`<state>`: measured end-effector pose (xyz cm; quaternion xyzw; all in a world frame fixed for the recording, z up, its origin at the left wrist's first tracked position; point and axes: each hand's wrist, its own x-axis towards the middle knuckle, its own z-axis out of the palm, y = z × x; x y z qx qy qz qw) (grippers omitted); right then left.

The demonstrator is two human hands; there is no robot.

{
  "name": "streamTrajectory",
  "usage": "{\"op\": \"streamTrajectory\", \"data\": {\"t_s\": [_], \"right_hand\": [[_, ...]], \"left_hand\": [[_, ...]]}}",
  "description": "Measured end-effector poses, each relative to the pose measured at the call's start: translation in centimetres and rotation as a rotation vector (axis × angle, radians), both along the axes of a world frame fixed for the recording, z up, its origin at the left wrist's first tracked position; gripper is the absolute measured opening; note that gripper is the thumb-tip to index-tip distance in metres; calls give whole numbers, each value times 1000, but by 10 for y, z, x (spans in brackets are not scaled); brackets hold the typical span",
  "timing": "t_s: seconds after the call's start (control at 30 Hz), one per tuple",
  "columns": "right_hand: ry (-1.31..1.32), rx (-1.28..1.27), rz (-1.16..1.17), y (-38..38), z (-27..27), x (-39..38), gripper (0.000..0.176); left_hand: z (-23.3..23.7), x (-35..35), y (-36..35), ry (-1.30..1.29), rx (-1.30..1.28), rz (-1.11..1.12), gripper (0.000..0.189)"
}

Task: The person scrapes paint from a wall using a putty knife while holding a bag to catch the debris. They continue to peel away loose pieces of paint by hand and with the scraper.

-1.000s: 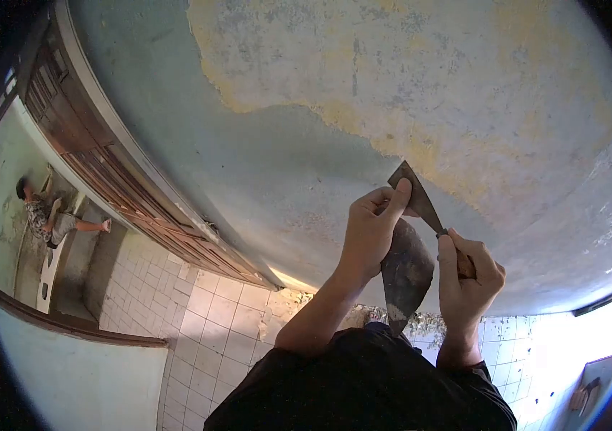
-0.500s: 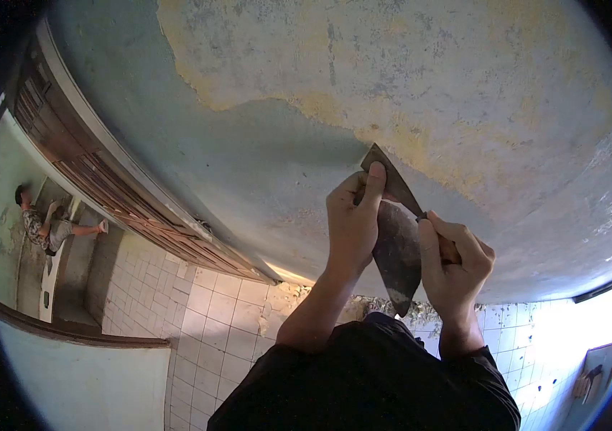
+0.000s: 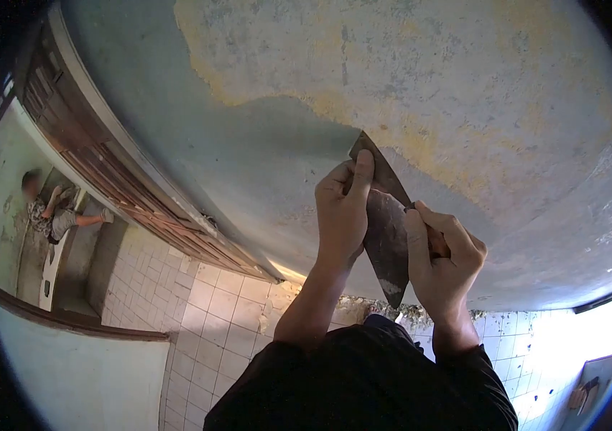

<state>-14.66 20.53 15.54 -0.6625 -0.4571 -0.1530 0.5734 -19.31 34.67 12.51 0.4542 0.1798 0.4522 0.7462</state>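
Right hand (image 3: 439, 262) closed round scraper (image 3: 383, 172) handle. Left hand (image 3: 342, 212) pinches blade, thumb pressing it onto wall (image 3: 248, 144). Long axis runs up-left from right hand; left hand nearer the edge.

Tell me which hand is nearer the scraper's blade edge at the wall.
Left. The left hand presses on the scraper blade beside that edge; the right hand grips lower down.
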Motion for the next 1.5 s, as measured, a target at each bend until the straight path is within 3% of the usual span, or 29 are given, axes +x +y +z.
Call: {"op": "streamTrajectory", "data": {"t_s": [0.17,0.3,0.47,0.57,0.97,1.1,1.17,1.5], "right_hand": [[-29,29,-92,-5,-11,3,6],[-41,20,-82,-11,-8,0,7],[-36,12,-79,-19,-16,10,8],[-18,43,-30,-5,-13,9,8],[-45,31,-97,-3,-14,0,5],[-75,7,-105,-8,-9,-1,6],[-19,-24,-89,-11,-15,2,7],[-21,-12,-92,4,-22,1,8]], "left_hand": [[-9,9,-3,56,155,21,42],[1,2,-10,13,30,-110,42],[-8,14,-18,62,168,25,43],[-3,8,-9,22,93,25,43],[-3,7,-4,62,195,68,42],[-3,2,-8,70,90,-44,40],[-11,5,-7,70,196,-5,40],[-15,9,1,53,156,77,40]]}}
